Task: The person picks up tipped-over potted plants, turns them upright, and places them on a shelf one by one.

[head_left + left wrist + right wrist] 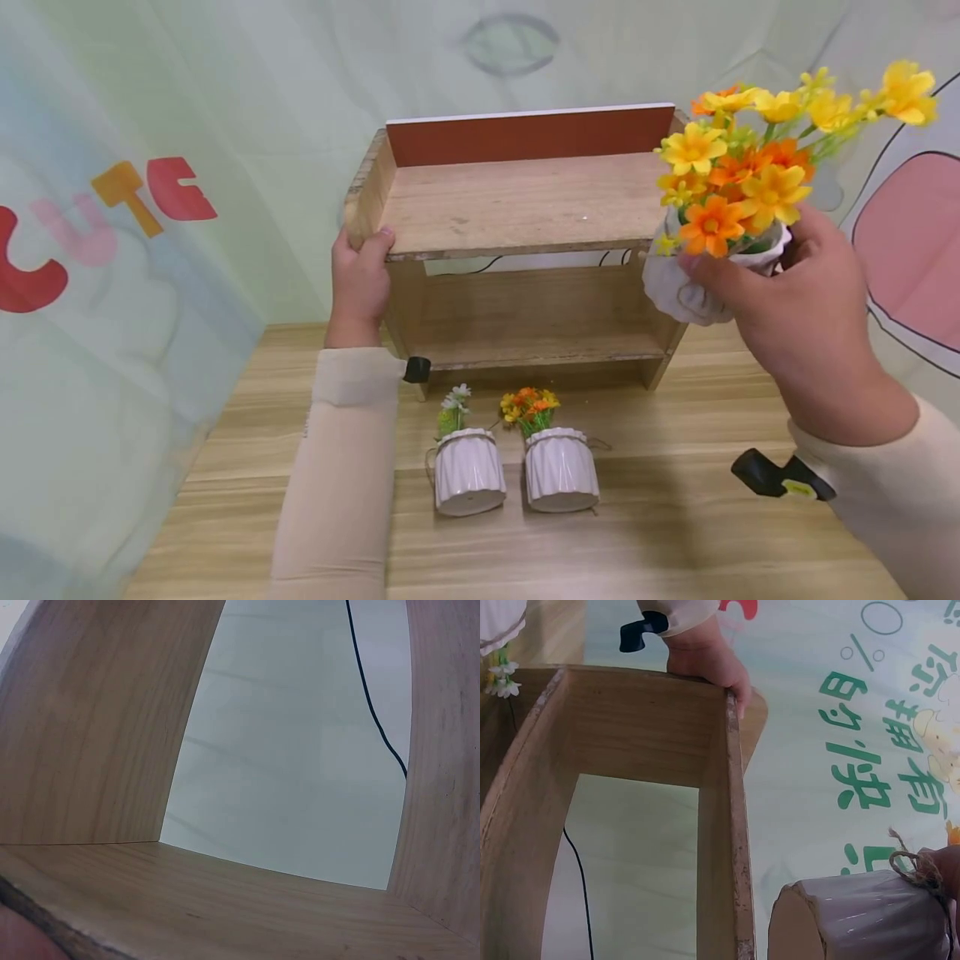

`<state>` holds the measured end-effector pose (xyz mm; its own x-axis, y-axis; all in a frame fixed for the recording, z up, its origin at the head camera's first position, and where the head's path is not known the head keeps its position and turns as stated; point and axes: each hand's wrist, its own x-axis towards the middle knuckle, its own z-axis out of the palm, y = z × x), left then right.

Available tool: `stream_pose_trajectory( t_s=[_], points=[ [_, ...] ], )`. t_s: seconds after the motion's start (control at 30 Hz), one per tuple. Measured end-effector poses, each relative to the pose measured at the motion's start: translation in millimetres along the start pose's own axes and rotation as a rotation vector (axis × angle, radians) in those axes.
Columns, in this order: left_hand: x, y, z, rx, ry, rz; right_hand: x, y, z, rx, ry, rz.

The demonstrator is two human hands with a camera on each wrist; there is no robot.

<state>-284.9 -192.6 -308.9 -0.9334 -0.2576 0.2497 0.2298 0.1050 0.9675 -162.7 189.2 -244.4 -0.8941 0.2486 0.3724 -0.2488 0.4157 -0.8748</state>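
Note:
My right hand [817, 308] holds a white ribbed flower pot [686, 287] with yellow and orange artificial flowers [742, 179], thumb on its near side. The pot overlaps the right end of a small wooden two-tier shelf [517, 204] in the head view. In the right wrist view, the raised pot [877, 915] shows its base and a twine bow, beside the shelf's edge. At the shelf's left end, my left hand [362, 279] grips the side panel near the top board, thumb on the upper side. The left wrist view looks into the open-backed lower compartment [225, 900].
Two more white pots lie on their sides on the wooden table [240, 467] before the shelf: one with white flowers [470, 475], the other with orange and yellow ones [561, 471]. A thin black cable [367, 697] runs behind the shelf. A printed cloth [247, 125] hangs behind.

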Motion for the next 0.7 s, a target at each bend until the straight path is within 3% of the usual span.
stream_pose_trajectory(
  t_s=[0.17,0.7],
  points=[
    [-0.1,0.1,1.2,-0.014,-0.003,-0.005,5.6,-6.3,-0.8,0.035,-0.020,-0.022],
    [-0.7,1.8,1.7,-0.010,0.001,-0.001,23.2,-29.6,0.6,0.010,-0.007,0.038]
  ],
)
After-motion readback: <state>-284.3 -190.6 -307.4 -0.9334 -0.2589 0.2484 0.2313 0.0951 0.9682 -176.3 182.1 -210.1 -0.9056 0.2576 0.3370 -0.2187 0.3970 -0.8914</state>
